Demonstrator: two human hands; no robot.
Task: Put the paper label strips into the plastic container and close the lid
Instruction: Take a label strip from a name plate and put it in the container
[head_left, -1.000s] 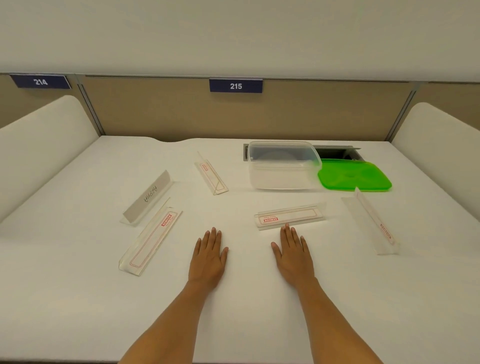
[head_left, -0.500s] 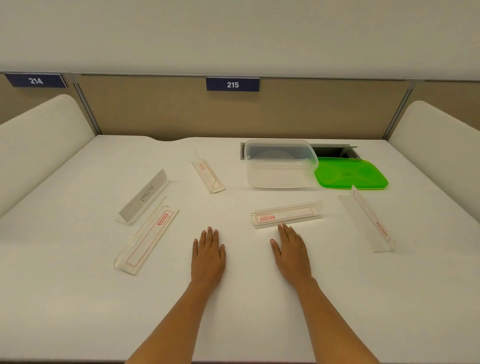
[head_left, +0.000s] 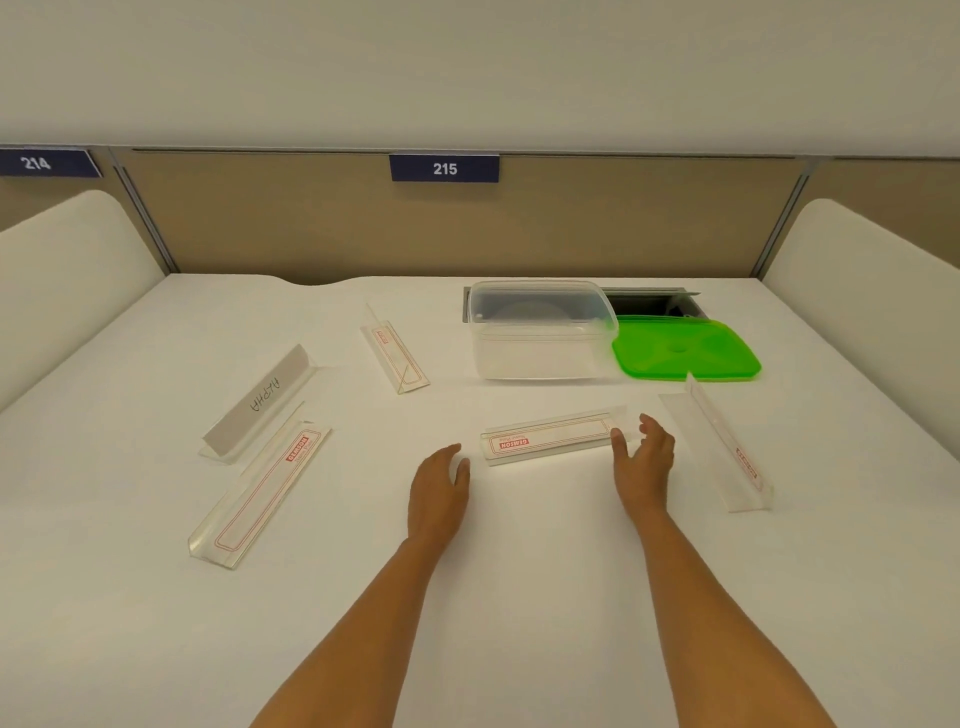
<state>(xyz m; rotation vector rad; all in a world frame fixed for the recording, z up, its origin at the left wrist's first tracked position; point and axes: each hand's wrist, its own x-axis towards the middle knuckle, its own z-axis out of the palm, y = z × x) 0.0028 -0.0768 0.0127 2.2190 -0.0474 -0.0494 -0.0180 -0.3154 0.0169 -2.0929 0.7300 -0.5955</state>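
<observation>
A person's two bare hands reach over a white table toward a clear label strip (head_left: 553, 435) lying flat just beyond the fingertips. The strip's long axis runs nearly side to side between the hands, its right end tipped slightly farther away.

The right hand (head_left: 644, 462) is at the strip's right end, thumb at the near edge and fingers curled loosely above it; it appears to touch or almost touch the strip, but no grasp has closed. The left hand (head_left: 439, 486) sits just short of the strip's left end, fingers relaxed and holding nothing. Judging by this, the right hand is nearer and the strip would be pinched at its ends.

Beyond the strip, away from both hands, stands the clear plastic container (head_left: 540, 335), uncovered. Its green lid (head_left: 685, 351) lies flat on the table just to the container's right.

Four more strips lie around: one (head_left: 719, 444) to the right of the right hand, pointing away from the person; one (head_left: 396, 348) farther off beyond the left hand; and two well to the left, a printed one (head_left: 260, 493) and a handwritten one (head_left: 260, 402).
</observation>
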